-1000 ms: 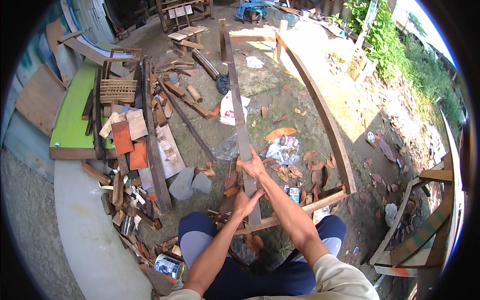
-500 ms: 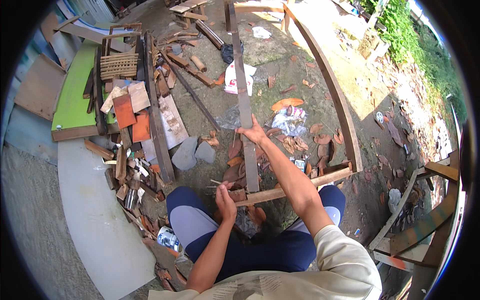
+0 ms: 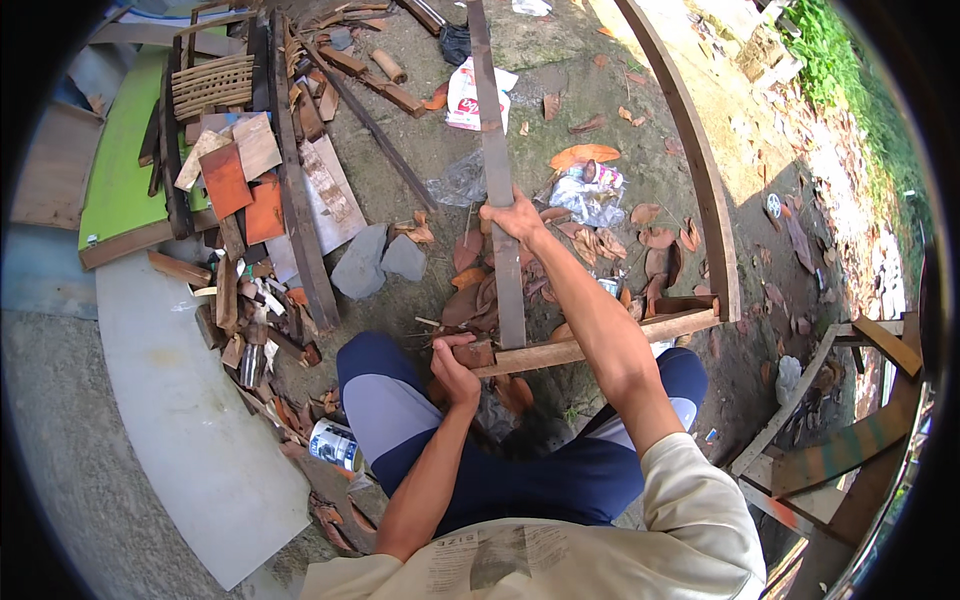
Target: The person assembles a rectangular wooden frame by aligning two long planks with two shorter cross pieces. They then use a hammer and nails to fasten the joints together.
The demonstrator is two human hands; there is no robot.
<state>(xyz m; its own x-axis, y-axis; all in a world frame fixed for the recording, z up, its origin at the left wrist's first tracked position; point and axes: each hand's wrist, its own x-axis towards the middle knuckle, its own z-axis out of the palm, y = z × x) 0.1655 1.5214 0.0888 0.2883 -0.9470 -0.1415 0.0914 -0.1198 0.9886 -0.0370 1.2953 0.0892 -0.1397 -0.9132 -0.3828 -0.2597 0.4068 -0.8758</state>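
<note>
A wooden frame lies in front of me, with a long beam [image 3: 490,120], a side rail [image 3: 692,150] at the right and a short crosspiece [image 3: 580,347] close to my knees. My right hand [image 3: 515,218] is closed around the long beam, partway along it. Down at the left end of the crosspiece, beside the beam's near end, my left hand [image 3: 457,372] is closed on the wood, its fingertips over the end. The underside of that grip is hidden.
Wood offcuts [image 3: 240,170] are heaped at the left by a green board [image 3: 125,190] and a pale sheet [image 3: 190,420]. Grey stone pieces [image 3: 362,262], dry leaves, a plastic bag [image 3: 590,195] and a tin can [image 3: 335,445] lie around. More timber [image 3: 850,455] stands at the right.
The view has tilted, so the scene sits higher in the picture. My left fingers, earlier next to thin pale sticks, now lie over the crosspiece's end. My right hand keeps hold of the beam.
</note>
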